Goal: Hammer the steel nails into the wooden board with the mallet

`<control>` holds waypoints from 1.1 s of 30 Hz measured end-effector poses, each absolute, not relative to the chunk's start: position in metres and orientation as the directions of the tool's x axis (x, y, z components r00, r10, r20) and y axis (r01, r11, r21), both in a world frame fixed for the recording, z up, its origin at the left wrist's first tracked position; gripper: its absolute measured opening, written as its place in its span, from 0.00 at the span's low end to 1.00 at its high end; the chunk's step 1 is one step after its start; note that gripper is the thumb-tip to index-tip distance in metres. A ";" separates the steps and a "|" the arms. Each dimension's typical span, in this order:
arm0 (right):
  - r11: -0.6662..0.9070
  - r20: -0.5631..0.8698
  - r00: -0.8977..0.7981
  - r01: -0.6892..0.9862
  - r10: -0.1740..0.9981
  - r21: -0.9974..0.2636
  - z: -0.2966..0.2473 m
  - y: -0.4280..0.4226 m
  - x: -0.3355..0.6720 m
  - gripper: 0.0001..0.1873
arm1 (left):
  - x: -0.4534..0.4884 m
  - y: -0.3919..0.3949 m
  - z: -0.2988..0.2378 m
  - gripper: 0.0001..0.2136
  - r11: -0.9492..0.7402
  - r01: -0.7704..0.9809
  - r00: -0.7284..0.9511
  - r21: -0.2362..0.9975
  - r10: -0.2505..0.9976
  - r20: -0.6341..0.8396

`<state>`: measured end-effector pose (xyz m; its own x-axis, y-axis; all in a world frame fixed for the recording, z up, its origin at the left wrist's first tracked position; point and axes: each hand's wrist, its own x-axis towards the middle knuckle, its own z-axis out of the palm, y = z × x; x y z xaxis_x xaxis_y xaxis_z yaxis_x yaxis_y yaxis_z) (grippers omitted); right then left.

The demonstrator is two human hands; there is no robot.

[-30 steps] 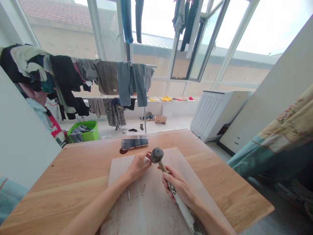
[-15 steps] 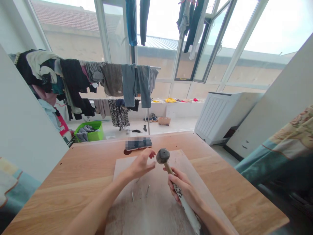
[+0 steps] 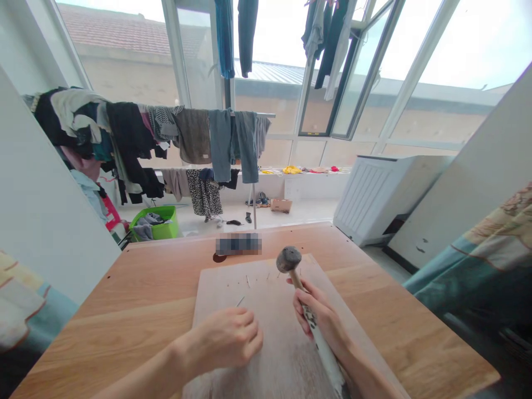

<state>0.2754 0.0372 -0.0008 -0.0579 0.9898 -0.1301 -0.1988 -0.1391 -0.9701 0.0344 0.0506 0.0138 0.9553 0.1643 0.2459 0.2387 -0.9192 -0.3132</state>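
Two hands work over a wooden board (image 3: 270, 310) on the surface (image 3: 145, 288). My right hand (image 3: 320, 321) has its grip clamped on a hammer (image 3: 288, 259), which points away and leftward. My left hand (image 3: 226, 338), fingers curled together, rests just behind a loose nail (image 3: 240, 301).

A drying rack (image 3: 216, 138) hung with clothes stands far left, with a green basket (image 3: 155, 228) on the floor near it. A white ribbed cabinet (image 3: 382, 191) sits far right.
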 end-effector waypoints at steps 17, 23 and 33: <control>-0.147 -0.139 -0.052 -0.208 0.989 -0.967 -0.002 0.036 0.275 0.29 | 0.055 0.135 -0.022 0.06 -0.519 0.425 0.426 0.742 0.838 0.342; -0.192 -0.182 -0.076 -0.163 0.980 -0.968 0.025 0.031 0.266 0.29 | 0.055 0.135 -0.023 0.07 -0.511 0.396 0.432 0.763 0.837 0.336; -0.211 -0.175 -0.172 -0.223 0.969 -0.952 0.009 0.038 0.235 0.29 | 0.057 0.136 -0.025 0.11 -0.502 0.363 0.434 0.785 0.837 0.334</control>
<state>0.2346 0.0379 0.0094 -0.1722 0.9694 -0.1750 -0.2226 -0.2113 -0.9517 0.0568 0.1360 -0.0248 0.4337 0.8367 0.3344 0.3627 -0.5018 0.7852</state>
